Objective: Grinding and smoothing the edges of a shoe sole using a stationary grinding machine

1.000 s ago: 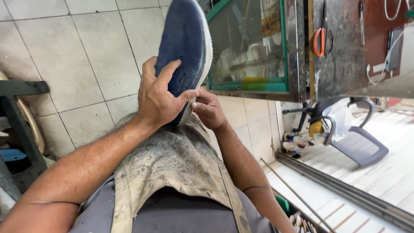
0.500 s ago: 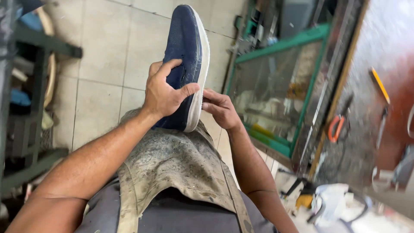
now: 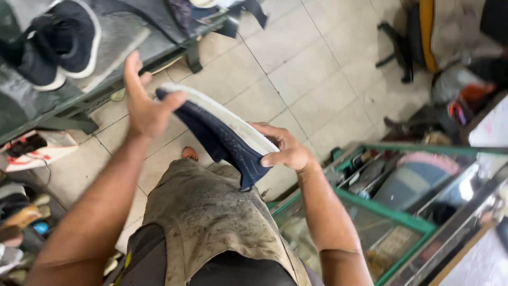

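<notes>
While the shoe [image 3: 222,135] hangs in the air above the person's lap, both hands have it: a navy slip-on with a white sole, turned on its side so the sole faces up and away. Its long axis runs on a slant from upper left to lower right. The left hand [image 3: 142,103] is at the upper end, thumb hooked over the sole edge and the other fingers stretched up and spread, so only part of that hand is actually clamped on the shoe. The right hand [image 3: 286,151] is at the lower end, fingers curled over the white sole and thumb pressed on the navy side, a firm pinch. Neither hand is nearer than the other; each already touches its own end, and the shoe's middle lies bare between them.

Below the shoe is a stained grey apron [image 3: 211,222] over the person's legs, just apart from the shoe's lower tip. To the upper left stands a low bench [image 3: 114,50] with a pair of black trainers [image 3: 58,37] on it, near the left hand's raised fingers but not touching. To the lower right a green-framed glass case [image 3: 381,212] sits close by the right forearm. Pale floor tiles [image 3: 307,69] show beyond. Nothing lies between the 2 hands but the shoe itself.
</notes>
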